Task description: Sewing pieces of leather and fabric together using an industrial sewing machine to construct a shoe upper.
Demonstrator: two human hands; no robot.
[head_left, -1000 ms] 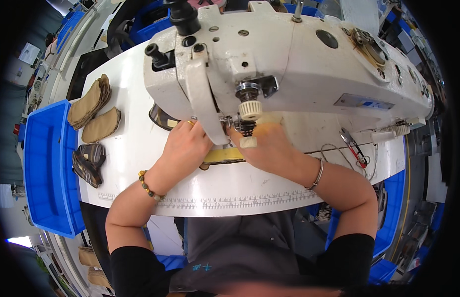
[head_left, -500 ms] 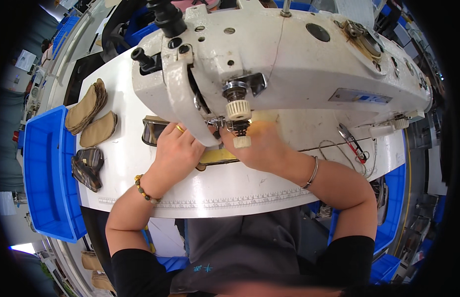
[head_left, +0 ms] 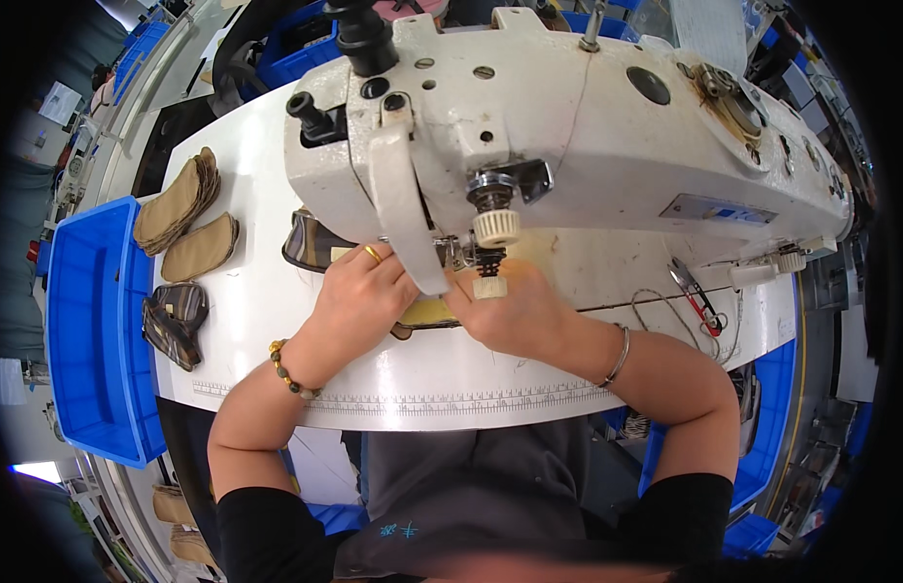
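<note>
Fabric (head_left: pixel 428 313), yellow, steadied between left grip (head_left: pixel 354 299) and right grip (head_left: pixel 521 309), apparently to lie flat under sewing machine (head_left: pixel 597 136); fingertips hidden, closure cannot be told; snips (head_left: pixel 699 296) right of grips.

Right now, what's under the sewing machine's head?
Dark striped fabric and yellow material show partly; the machine, left hand and right hand cover the rest, any join included.

Black short sleeves (head_left: pixel 277 530) flank a dark grey apron (head_left: pixel 481 486) with blue embroidery (head_left: pixel 399 531). The left hand (head_left: pixel 359 294) wears a gold-coloured ring (head_left: pixel 373 253) and a gold-and-dark bead bracelet (head_left: pixel 282 368); the right wrist (head_left: pixel 599 347) bears a silvery bangle (head_left: pixel 622 356).
</note>
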